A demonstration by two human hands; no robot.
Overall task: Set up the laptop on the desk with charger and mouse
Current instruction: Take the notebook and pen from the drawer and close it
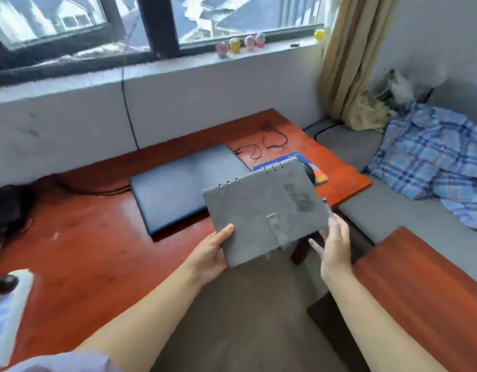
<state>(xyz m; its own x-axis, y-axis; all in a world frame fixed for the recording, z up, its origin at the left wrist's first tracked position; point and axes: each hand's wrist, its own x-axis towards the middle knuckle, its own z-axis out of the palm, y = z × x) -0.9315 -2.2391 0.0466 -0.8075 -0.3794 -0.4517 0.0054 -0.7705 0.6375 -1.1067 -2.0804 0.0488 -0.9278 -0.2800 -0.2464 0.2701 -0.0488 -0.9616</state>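
While the closed laptop (178, 187) lies flat on the red-brown bench (79, 251) at centre frame, a grey ring-bound notebook (264, 213) is held above the bench's near edge, overlapping the laptop's lower-right corner in view. Left hand (211, 255): grips the notebook's lower-left corner, thumb on top of the cover, other fingers hidden beneath. Right hand (335, 249): at the notebook's right edge, fingers loosely extended; a thin dark pen-like item (327, 208) sits along that edge at the fingertips; blur prevents confirming whether the hand has hold of it or the notebook. Notebook has a strap closure at its front edge and metal rings on its far edge. Mouse (309, 171): dark, partly hidden behind the notebook's upper-right corner, resting on a blue mouse pad (291, 159) right of the laptop. Thin black cable (269, 142): loosely tangled on the bench behind the pad, upper centre. A thicker black cord (97, 190) runs along the bench to the laptop's left side; connection pt. not discernible. Upper frame: window sill w/ small coloured figurines (241, 45). Right of frame: beige curtain (350, 63), blue plaid fabric (430, 157) on a grey cushion.
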